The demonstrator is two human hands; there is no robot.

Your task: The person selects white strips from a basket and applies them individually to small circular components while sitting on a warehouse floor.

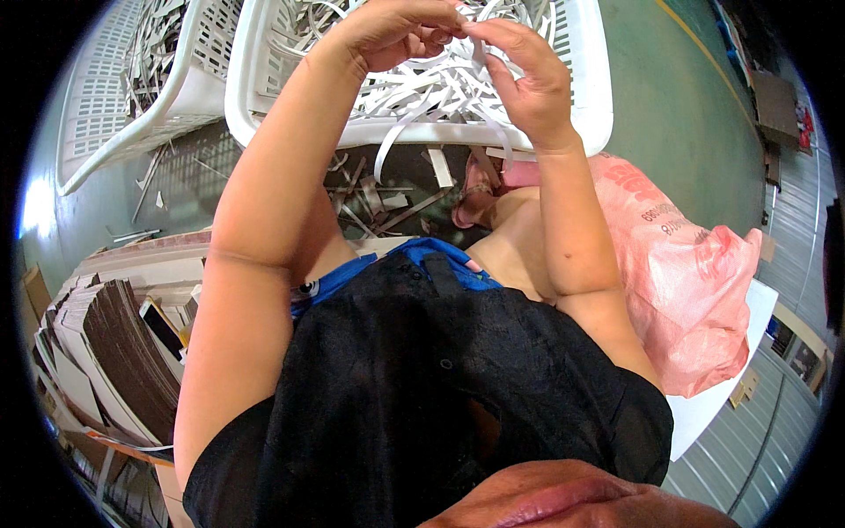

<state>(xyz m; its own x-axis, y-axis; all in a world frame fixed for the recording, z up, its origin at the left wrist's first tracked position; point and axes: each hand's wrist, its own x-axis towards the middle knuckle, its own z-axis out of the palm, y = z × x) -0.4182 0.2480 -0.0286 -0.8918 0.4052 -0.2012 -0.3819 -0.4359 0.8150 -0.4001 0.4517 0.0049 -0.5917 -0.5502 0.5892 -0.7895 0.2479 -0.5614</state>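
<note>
At the lower left, a stack of brown-edged cardboard sheets [114, 352] leans, and a pink plastic bag [687, 290] sits at the right. Farther out, over the white slotted plastic basket [591, 97], the left hand [387, 35] and right hand [532, 84] both pinch thin white paper strips [440, 88], fingers closed on them above the strip-filled basket.

matt white paper strips [440, 84], slotted plastic basket [591, 97]
</note>
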